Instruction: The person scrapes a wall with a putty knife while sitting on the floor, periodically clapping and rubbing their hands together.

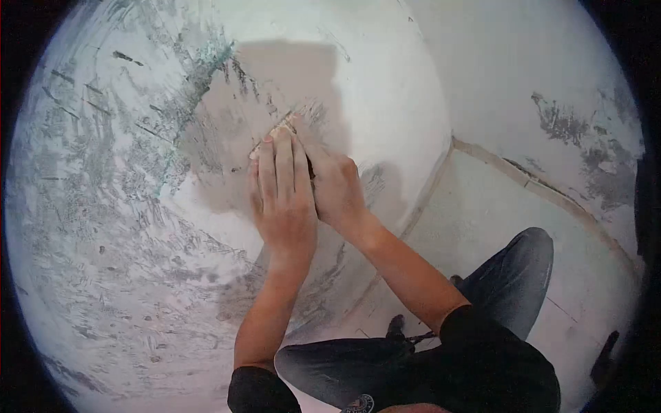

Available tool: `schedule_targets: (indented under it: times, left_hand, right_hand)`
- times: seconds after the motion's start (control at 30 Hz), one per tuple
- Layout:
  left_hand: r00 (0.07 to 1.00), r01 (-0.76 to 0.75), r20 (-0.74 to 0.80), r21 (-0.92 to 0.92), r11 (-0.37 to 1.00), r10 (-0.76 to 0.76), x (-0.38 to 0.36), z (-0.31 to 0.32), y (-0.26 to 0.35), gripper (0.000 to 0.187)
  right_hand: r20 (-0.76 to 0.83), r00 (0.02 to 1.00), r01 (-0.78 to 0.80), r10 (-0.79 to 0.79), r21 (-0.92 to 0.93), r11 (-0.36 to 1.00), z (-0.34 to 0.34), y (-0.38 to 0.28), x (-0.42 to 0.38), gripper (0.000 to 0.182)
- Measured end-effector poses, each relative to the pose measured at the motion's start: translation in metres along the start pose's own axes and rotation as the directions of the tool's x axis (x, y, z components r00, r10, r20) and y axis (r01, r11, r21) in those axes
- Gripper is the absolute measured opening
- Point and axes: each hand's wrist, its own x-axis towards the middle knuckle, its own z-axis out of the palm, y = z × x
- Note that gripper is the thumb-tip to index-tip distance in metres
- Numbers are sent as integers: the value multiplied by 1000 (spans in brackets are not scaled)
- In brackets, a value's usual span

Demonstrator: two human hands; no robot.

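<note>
Both of my hands press a small flat piece, which looks like a sanding block [286, 124], against the wall [131, 227]. Only its tan, rough front edge and a dark strip between the hands show; the rest is covered. Over its top lie the long, close-set fingers of my left hand [284, 193]. My right hand [337, 186] grips it from the right side, touching the left hand. Around them the wall is pale, with grey scuffs and scraped streaks, and shadows fall beside the hands.
At the right another wall [523, 62] with a dark worn patch meets this one in a corner. A pale floor [482, 199] lies below, with a tan strip [492, 160] along the wall's foot. My bent legs [509, 282] are close beneath my arms.
</note>
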Motion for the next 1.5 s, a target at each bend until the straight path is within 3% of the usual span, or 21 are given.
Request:
schedule_targets:
  times: [0.07,0.13,0.2,0.3,0.4,0.47,0.57,0.63,0.77,0.87,0.93,1.1,1.37,1.47,1.5]
  left_hand:
    - [998,-8,-67,6,1000,9,3,4,-1,49]
    - [1000,-21,3,51,998,21,1,2,3,49]
    - [999,5,-36,36,999,-4,-4,3,4,48]
    - [999,-21,-27,50,999,22,10,-4,-1,47]
    - [1000,3,12,94,996,-4,11,-11,10,47]
    - [997,-8,-71,124,992,17,11,2,8,47]
    - [1000,26,-6,86,996,-25,15,-5,12,46]
    - [999,41,22,164,986,-45,7,-6,20,47]
    - [999,32,7,109,994,-33,16,-5,18,48]
    - [998,13,64,240,971,-29,9,-8,18,50]
    - [999,31,-14,139,990,-29,18,-6,15,51]
    - [999,29,35,235,972,-38,9,-6,20,51]
    - [995,75,51,188,979,-86,2,4,19,55]
    - [995,90,19,132,987,-93,32,-12,15,55]
    - [995,71,52,203,977,-84,32,-14,16,57]
  right_hand:
    - [2,1000,9,-9,-51,999,2,5,1,62]
    - [-27,1000,6,-7,-17,1000,6,8,-3,62]
    - [-62,998,35,-33,19,999,10,10,-7,62]
    - [-48,996,70,-73,-61,996,9,15,2,63]
    - [-23,999,45,-44,59,997,7,14,-1,63]
    - [4,996,86,-86,-81,993,4,20,4,64]
    - [-9,996,87,-87,-27,996,-5,17,8,62]
    - [2,995,99,-99,-1,995,-6,15,6,62]
    - [22,994,111,-109,-67,992,-6,20,11,60]
    - [12,991,134,-133,-25,991,-5,16,6,60]
    - [-12,990,139,-141,-105,985,-2,18,12,59]
    - [19,991,136,-135,-70,988,-5,16,5,59]
    - [-4,976,217,-219,-99,971,-9,20,14,59]
    - [51,989,144,-139,-113,983,-10,14,24,59]
    - [28,992,129,-127,-72,989,-9,12,24,58]
